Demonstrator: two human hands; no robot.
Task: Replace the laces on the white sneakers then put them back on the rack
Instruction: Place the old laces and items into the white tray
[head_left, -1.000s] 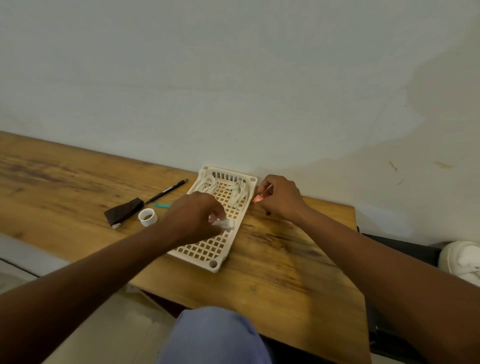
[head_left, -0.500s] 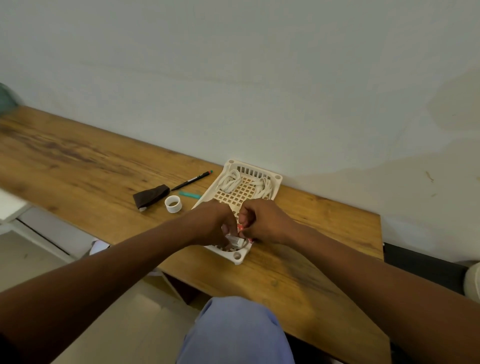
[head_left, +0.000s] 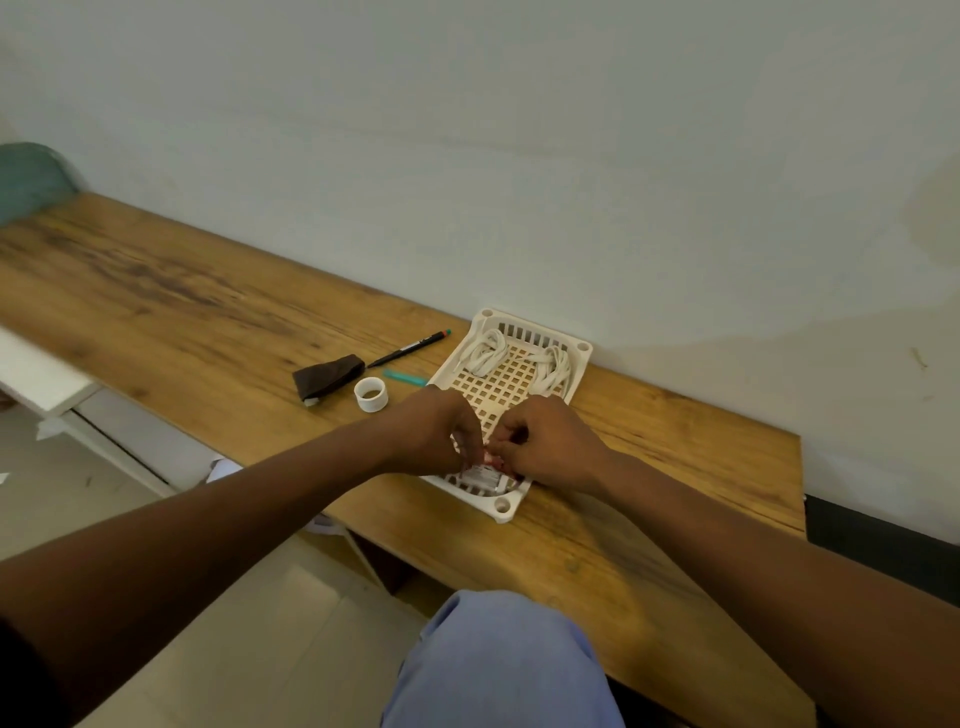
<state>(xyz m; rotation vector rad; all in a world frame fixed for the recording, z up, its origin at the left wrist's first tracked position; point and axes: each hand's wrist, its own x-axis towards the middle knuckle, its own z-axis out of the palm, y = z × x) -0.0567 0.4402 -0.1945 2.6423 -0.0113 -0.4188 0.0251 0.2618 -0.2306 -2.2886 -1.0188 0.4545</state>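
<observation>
A small packet is pinched between the left hand and right hand over the tray, bundled laces lying at its far end, sneakers unseen; unwrapping likely, tearing open next.

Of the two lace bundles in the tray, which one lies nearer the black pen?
The left bundle, in the tray's far-left corner beside the pen; the other bundle lies in the far-right corner.
</observation>
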